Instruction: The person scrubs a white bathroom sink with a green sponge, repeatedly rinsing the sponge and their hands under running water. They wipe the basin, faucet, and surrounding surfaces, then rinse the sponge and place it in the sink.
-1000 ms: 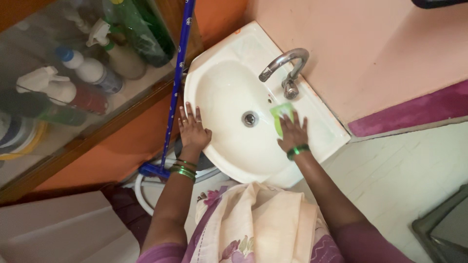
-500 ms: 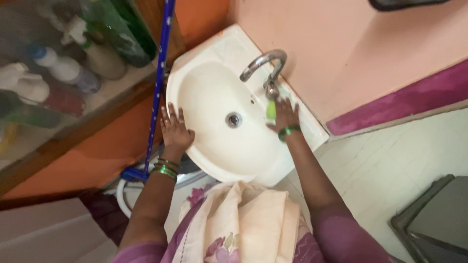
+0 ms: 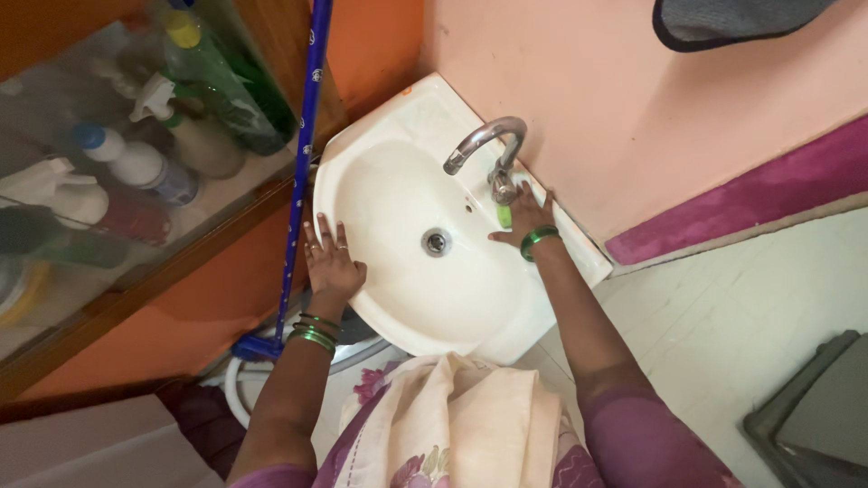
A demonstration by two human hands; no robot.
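Peach wall (image 3: 633, 117) w/ magenta band; white tiled floor (image 3: 723, 307) below. Corner-mounted white washbasin (image 3: 416, 298) carried the work. Green scrub pad (image 3: 503, 216) lay on the basin's back ledge, right at the base of the chrome tap (image 3: 484, 145), mostly covered by the right hand (image 3: 524, 217), which pressed flat on it, fingers spread. Left hand (image 3: 330, 258) rested open on the basin's left rim, fingers splayed, holding nothing. Judged progress: scrubbing was at the tap-base area; bowl looked pale and free of visible soil, no foam or water seen, so extent done was uncertain. Blue mop handle (image 3: 303, 154) stood left of basin; spray bottles (image 3: 136, 154) sat in the glass-fronted cabinet beyond.
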